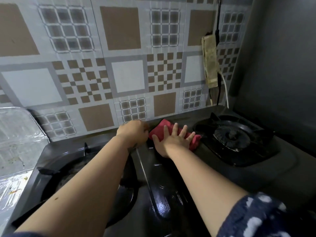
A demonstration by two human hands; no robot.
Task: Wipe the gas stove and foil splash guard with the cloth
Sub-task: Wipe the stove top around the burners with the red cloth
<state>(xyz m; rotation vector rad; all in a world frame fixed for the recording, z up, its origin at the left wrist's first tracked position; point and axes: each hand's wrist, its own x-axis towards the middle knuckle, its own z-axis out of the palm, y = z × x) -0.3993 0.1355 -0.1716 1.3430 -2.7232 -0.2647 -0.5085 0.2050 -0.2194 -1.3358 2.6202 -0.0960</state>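
A black two-burner gas stove (164, 194) fills the lower part of the head view. A red cloth (161, 127) lies on its rear middle strip, close to the wall. My right hand (172, 141) presses flat on the cloth with the fingers spread. My left hand (133, 132) is curled into a fist just left of the cloth at the stove's back edge; its fingers are hidden, so I cannot tell whether it touches the cloth. The crinkled foil splash guard (18, 134) stands at the stove's left side.
The right burner (231, 135) and left burner (77, 175) carry black pan supports. A patterned tile wall (128, 74) rises right behind the stove. A stained power strip (209, 62) with cables hangs on it. A grey panel (277, 65) closes the right side.
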